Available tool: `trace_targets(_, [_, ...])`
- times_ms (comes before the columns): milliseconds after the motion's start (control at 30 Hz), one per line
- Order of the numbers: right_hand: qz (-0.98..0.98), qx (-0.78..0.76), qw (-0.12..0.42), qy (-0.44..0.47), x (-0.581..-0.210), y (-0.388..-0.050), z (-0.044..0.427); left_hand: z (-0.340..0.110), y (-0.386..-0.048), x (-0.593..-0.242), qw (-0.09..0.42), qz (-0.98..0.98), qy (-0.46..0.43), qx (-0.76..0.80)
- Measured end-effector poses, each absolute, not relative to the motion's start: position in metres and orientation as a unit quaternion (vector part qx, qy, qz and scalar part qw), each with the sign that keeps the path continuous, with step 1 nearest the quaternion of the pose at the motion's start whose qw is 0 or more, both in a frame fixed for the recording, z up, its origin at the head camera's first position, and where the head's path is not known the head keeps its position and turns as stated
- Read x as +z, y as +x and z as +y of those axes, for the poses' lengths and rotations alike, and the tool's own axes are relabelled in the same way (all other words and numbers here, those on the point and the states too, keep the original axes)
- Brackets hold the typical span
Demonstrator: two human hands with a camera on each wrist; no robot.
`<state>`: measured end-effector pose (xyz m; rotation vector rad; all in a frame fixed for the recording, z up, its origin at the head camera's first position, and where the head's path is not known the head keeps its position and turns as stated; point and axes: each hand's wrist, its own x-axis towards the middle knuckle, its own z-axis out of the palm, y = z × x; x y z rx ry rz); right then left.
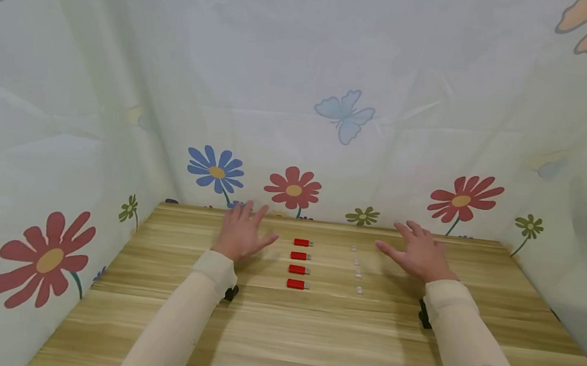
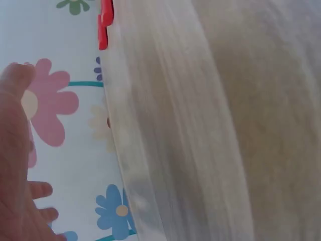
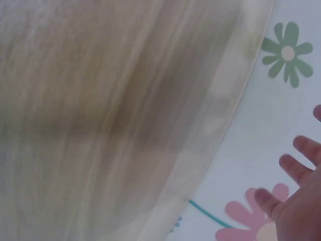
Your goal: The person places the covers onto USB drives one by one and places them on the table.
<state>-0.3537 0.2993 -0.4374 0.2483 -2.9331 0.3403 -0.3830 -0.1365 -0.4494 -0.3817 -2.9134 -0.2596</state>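
Several red USB sticks (image 1: 297, 270) lie in a column at the middle of the wooden table, their metal plugs pointing right. To their right runs a matching column of small clear caps (image 1: 358, 275). My left hand (image 1: 240, 238) is spread left of the sticks, touching none of them. My right hand (image 1: 417, 255), fingers also spread, is to the right of the caps and holds nothing. In the left wrist view, parts of red sticks (image 2: 103, 32) show at the top edge beside the left hand (image 2: 15, 165). The right wrist view shows the right hand (image 3: 298, 201) with its fingers apart.
The wood-grain table (image 1: 309, 340) ends at a white curtain (image 1: 282, 86) printed with flowers and butterflies, which also hangs along both sides. A dark strap piece (image 1: 230, 293) shows under the left cuff, another dark device (image 1: 424, 314) under the right.
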Motion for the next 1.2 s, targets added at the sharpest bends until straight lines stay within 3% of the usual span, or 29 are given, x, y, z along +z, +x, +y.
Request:
trace_targets(367, [-0.967,0.152,0.086,0.187,-0.434,-0.349,0.282,-0.121,-0.369,-0.440,0.137,-0.959,-0.238,-0.068])
trace_targets(800, [-0.943,0.184,0.048,0.274,-0.435,-0.337,0.263,-0.096,-0.350,-0.436,0.032,-0.937,-0.330,-0.109])
trace_targets(1200, [-0.918,0.226,-0.030,0.324,-0.433,-0.324,0.249,-0.076,-0.340,-0.437,0.022,-0.913,-0.403,-0.055])
